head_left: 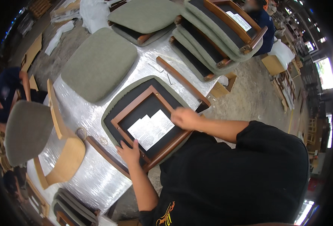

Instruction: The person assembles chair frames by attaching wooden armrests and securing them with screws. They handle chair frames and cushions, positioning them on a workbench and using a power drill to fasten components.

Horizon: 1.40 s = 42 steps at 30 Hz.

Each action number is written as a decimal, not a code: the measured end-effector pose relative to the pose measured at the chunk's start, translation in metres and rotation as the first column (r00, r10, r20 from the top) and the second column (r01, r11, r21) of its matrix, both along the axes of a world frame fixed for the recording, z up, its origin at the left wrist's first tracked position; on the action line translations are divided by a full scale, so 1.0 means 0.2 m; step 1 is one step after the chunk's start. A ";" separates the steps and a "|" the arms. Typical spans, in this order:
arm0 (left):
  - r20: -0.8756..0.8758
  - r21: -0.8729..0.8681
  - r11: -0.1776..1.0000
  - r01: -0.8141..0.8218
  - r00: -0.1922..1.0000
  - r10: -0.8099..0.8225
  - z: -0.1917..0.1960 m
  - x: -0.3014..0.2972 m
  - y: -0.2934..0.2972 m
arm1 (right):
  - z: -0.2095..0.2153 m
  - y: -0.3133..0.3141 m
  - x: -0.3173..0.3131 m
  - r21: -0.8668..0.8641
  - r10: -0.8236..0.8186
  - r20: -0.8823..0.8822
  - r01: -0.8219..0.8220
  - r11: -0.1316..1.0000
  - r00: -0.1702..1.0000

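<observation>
An upholstered grey-green chair seat lies underside up on the table in front of me. A brown wooden frame sits on its black underside, around white printed labels. My left hand rests on the frame's near left part, thumb and fingers apart. At the frame's right rail, my right hand is closed; whatever it may hold is hidden. Beyond the seat lie an L-shaped hex key and a loose brown wooden rail.
Plastic film covers the table. Another seat pad lies beyond mine, with stacked seats at the far right. On the left stand a light wooden chair part and a tape roll. A co-worker is at far left.
</observation>
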<state>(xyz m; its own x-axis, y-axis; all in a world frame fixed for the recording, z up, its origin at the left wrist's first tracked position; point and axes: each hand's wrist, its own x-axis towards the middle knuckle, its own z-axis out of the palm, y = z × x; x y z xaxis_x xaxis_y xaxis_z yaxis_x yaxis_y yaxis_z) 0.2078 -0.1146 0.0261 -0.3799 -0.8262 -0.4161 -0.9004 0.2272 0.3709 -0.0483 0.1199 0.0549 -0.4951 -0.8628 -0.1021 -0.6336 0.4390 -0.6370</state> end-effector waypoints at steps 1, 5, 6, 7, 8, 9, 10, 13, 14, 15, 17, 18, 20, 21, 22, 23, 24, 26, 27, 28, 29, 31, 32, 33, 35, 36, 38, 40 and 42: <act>0.040 -0.009 0.999 -0.037 0.999 0.037 -0.12 0.01 0.07 | -0.02 -0.03 -0.15 -0.013 -0.226 -0.040 0.226 0.974 0.973; -0.031 -0.127 0.990 -0.065 0.998 0.062 -0.29 0.04 0.22 | -0.25 -0.26 -0.73 0.129 -0.362 -0.227 0.396 0.909 0.904; -0.083 -0.181 0.978 -0.108 0.992 0.094 -0.31 0.05 0.25 | -0.34 -0.33 -0.78 0.230 -0.350 -0.216 0.396 0.889 0.911; -0.059 -0.162 0.983 -0.088 0.995 0.080 -0.30 0.06 0.29 | -0.39 -0.37 -0.83 0.323 -0.335 -0.202 0.386 0.864 0.920; -0.054 -0.162 0.983 -0.088 0.995 0.081 -0.31 0.06 0.33 | -0.43 -0.40 -0.87 0.336 -0.325 -0.195 0.374 0.864 0.925; 0.011 -0.129 0.988 -0.080 0.997 0.082 -0.30 0.08 0.35 | -0.45 -0.43 -0.89 0.348 -0.320 -0.187 0.367 0.863 0.929; 0.014 -0.166 0.983 -0.077 0.997 0.080 -0.29 0.07 0.37 | -0.44 -0.46 -0.90 0.359 -0.322 -0.185 0.369 0.857 0.929; -0.075 -0.256 0.959 -0.119 0.992 0.103 -0.29 0.03 0.39 | -0.30 -0.48 -0.90 0.384 -0.251 -0.166 0.297 0.874 0.954; -0.024 -0.216 0.966 -0.143 0.990 0.141 -0.28 0.02 0.40 | -0.23 -0.48 -0.90 0.318 -0.261 -0.155 0.298 0.900 0.953; -0.022 -0.221 0.962 -0.162 0.987 0.161 -0.28 0.00 0.39 | -0.16 -0.48 -0.90 0.258 -0.207 -0.074 0.219 0.941 0.976; -0.002 -0.213 0.956 -0.203 0.978 0.208 -0.27 -0.04 0.40 | -0.03 -0.43 -0.84 0.128 -0.080 0.078 0.070 0.989 0.994; 0.012 -0.205 0.952 -0.226 0.972 0.233 -0.27 -0.06 0.41 | 0.02 -0.43 -0.82 0.156 -0.041 0.103 0.025 0.987 0.994; 0.031 -0.204 0.948 -0.244 0.966 0.255 -0.26 -0.08 0.42 | 0.07 -0.45 -0.77 0.211 0.029 0.155 -0.062 0.976 0.987; 0.034 -0.211 0.948 -0.240 0.967 0.253 -0.25 -0.08 0.42 | 0.08 -0.48 -0.75 0.234 0.054 0.126 -0.083 0.969 0.990; 0.031 -0.220 0.946 -0.237 0.968 0.250 -0.24 -0.09 0.42 | 0.08 -0.51 -0.74 0.258 0.082 0.098 -0.104 0.960 0.992; 0.018 -0.217 0.943 -0.253 0.965 0.263 -0.24 -0.09 0.42 | 0.08 -0.55 -0.72 0.285 0.108 0.072 -0.125 0.950 0.992; -0.001 -0.216 0.939 -0.268 0.962 0.274 -0.23 -0.09 0.41 | 0.07 -0.58 -0.70 0.300 0.099 0.061 -0.113 0.947 0.993; -0.148 -0.261 0.907 -0.330 0.942 0.301 -0.20 -0.11 0.39 | 0.07 -0.64 -0.65 0.327 0.085 0.038 -0.093 0.940 0.996; -0.283 -0.356 0.879 -0.317 0.933 0.222 -0.17 -0.13 0.38 | 0.08 -0.65 -0.62 0.319 0.077 -0.037 -0.061 0.946 0.996; -0.393 -0.423 0.849 -0.318 0.908 0.144 -0.15 -0.15 0.36 | 0.10 -0.67 -0.59 0.306 0.068 -0.113 -0.030 0.951 0.991; -0.501 -0.483 0.806 -0.343 0.863 0.066 -0.12 -0.18 0.34 | 0.13 -0.68 -0.56 0.290 0.058 -0.187 -0.002 0.957 0.981; -0.624 -0.399 0.857 -0.327 0.782 0.008 -0.08 -0.28 0.32 | 0.19 -0.70 -0.54 0.332 0.068 -0.137 -0.019 0.943 0.988; -0.669 -0.342 0.891 -0.300 0.743 -0.007 -0.06 -0.35 0.31 | 0.22 -0.73 -0.56 0.376 0.084 -0.089 -0.045 0.925 0.993; -0.726 -0.272 0.923 -0.272 0.687 -0.012 -0.04 -0.42 0.29 | 0.24 -0.78 -0.57 0.443 0.078 -0.040 -0.052 0.895 0.996; -0.767 -0.007 0.984 -0.181 0.631 0.111 -0.04 -0.60 0.27 | 0.25 -0.90 -0.58 0.595 -0.033 0.076 -0.019 0.804 0.997; -0.767 -0.078 0.991 -0.104 0.641 0.007 -0.06 -0.71 0.25 | 0.24 -0.95 -0.57 0.676 -0.111 0.123 -0.001 0.737 0.986; -0.758 -0.061 0.998 0.008 0.650 -0.052 -0.12 -0.92 0.23 | 0.21 -1.00 -0.53 0.663 0.158 0.003 -0.120 0.739 0.987; -0.718 -0.036 0.996 0.084 0.691 -0.085 -0.19 -1.09 0.20 | 0.21 -1.02 -0.49 0.665 0.417 -0.123 -0.237 0.708 0.901; -0.681 -0.062 0.996 0.067 0.727 -0.091 -0.24 -1.20 0.19 | 0.23 -1.01 -0.48 0.615 0.495 -0.197 -0.286 0.735 0.846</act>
